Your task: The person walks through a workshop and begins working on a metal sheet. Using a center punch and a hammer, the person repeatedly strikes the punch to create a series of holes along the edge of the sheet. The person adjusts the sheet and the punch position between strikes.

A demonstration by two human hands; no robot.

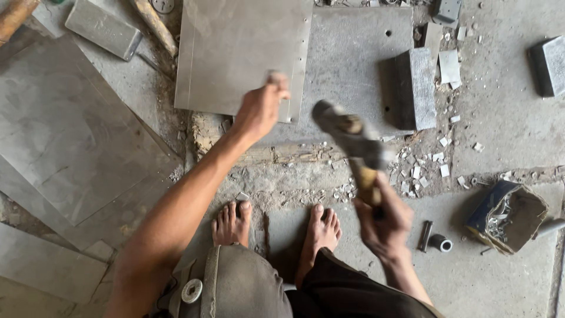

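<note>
- Right hand (384,221) is wrapped tight around the wooden handle of a hammer with a dark metal head (348,136). The hammer is raised and blurry, head up over the near edge of the thick grey metal plate (353,65).
- Left hand (263,107) is reaching forward, fingers pinched closed on the near right corner of a thin, shiny metal sheet with small holes along its right edge (241,53). There's something small between the fingertips too, but it's too blurred to tell what.
- That thin sheet lies flat, overlapping the left part of the thick plate, right ahead of the person's bare feet (276,227).
- A rectangular grey metal block (415,88) sits on the right side of the plate.
- Loads of little pale metal offcuts (426,165) are scattered on the concrete floor (500,106) just right of the hammer.
- Near the right hand on the floor: a short metal tube piece (439,242), and beyond it a torn cardboard box holding small metal parts (509,217).
- Off to the left, big dull metal sheets (65,141) are stacked on the floor.
</note>
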